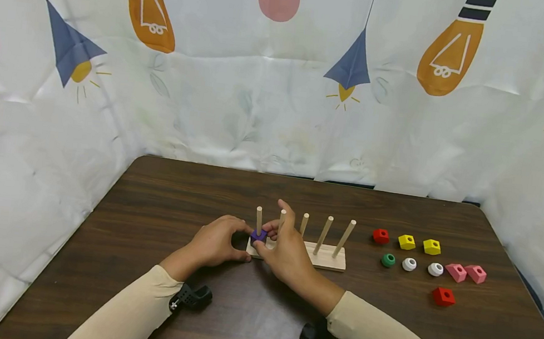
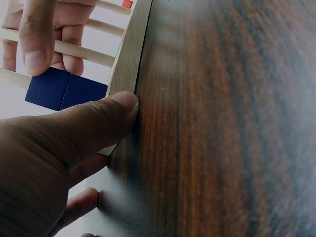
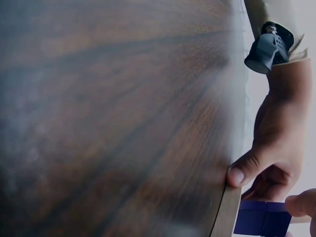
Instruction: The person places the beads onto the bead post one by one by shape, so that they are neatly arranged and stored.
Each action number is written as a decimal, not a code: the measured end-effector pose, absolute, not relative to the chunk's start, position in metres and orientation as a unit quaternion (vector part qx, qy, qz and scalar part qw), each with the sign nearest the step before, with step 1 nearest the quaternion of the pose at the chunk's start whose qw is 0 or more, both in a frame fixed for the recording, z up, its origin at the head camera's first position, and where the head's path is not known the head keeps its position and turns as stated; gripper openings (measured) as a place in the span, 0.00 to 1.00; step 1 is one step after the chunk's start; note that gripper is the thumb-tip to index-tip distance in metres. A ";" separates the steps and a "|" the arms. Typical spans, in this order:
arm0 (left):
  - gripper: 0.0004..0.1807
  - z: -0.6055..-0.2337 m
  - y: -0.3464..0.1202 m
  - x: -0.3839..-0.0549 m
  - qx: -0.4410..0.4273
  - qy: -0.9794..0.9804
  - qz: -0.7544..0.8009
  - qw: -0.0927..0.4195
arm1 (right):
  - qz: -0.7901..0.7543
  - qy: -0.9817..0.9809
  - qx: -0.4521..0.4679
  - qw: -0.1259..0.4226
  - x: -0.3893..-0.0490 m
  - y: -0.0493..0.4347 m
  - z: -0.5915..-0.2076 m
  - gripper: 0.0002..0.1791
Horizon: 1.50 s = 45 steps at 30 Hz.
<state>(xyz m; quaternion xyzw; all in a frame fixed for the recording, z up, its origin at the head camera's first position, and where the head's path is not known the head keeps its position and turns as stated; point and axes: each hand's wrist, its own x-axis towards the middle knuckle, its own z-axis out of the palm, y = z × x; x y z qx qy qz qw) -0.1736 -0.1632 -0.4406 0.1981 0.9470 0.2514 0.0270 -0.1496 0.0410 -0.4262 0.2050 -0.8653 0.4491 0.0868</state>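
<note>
2 purple blocks [image 2: 65,90] sit stacked on the leftmost peg [image 1: 258,219] of the wooden stand [image 1: 329,258]. The right hand [image 1: 292,258] pinches the upper block [image 2: 48,89]; the left hand [image 1: 217,242] grips the stand's end. Seating that block seems the step in hand; next likely calls for a clean release. The left wrist view shows the blocks' seam, indistinct from the head.

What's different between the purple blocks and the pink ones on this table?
Colour: the purple blocks are dark, while the pink blocks are much lighter.
Place: the purple blocks sit on the leftmost peg; the pink blocks lie off the pegs, on the table.
Touch: the right hand touches the purple blocks, but neither hand touches the pink blocks.
Both kinds are small and flat-sided.
</note>
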 end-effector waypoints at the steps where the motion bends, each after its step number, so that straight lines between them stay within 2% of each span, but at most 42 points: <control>1: 0.27 -0.441 -0.163 -0.173 0.198 0.947 0.252 0.027 | 0.447 -0.866 0.205 0.085 -0.149 0.042 -0.426 0.57; 6: 0.27 -0.442 -0.162 -0.173 0.197 0.948 0.249 0.027 | 0.429 -0.874 0.215 0.071 -0.144 0.048 -0.426 0.57; 8: 0.27 -0.442 -0.162 -0.173 0.196 0.949 0.246 0.027 | 0.414 -0.881 0.223 0.058 -0.142 0.052 -0.425 0.52; 13: 0.27 -0.441 -0.162 -0.172 0.194 0.950 0.242 0.030 | 0.366 -0.898 0.244 0.003 -0.134 0.066 -0.422 0.46; 18: 0.28 -0.440 -0.162 -0.171 0.193 0.951 0.239 0.030 | 0.330 -0.906 0.263 -0.038 -0.125 0.083 -0.422 0.47; 23: 0.28 -0.440 -0.162 -0.171 0.194 0.951 0.237 0.028 | 0.306 -0.902 0.303 -0.032 -0.121 0.102 -0.428 0.43; 31: 0.27 -0.439 -0.162 -0.171 0.195 0.951 0.237 0.031 | 0.230 -0.902 0.365 -0.025 -0.116 0.140 -0.425 0.31; 37: 0.27 -0.439 -0.162 -0.172 0.198 0.952 0.234 0.028 | 0.221 -0.908 0.351 -0.056 -0.116 0.171 -0.419 0.29; 45: 0.28 -0.439 -0.163 -0.172 0.197 0.951 0.236 0.032 | 0.216 -0.920 0.327 -0.019 -0.114 0.218 -0.419 0.27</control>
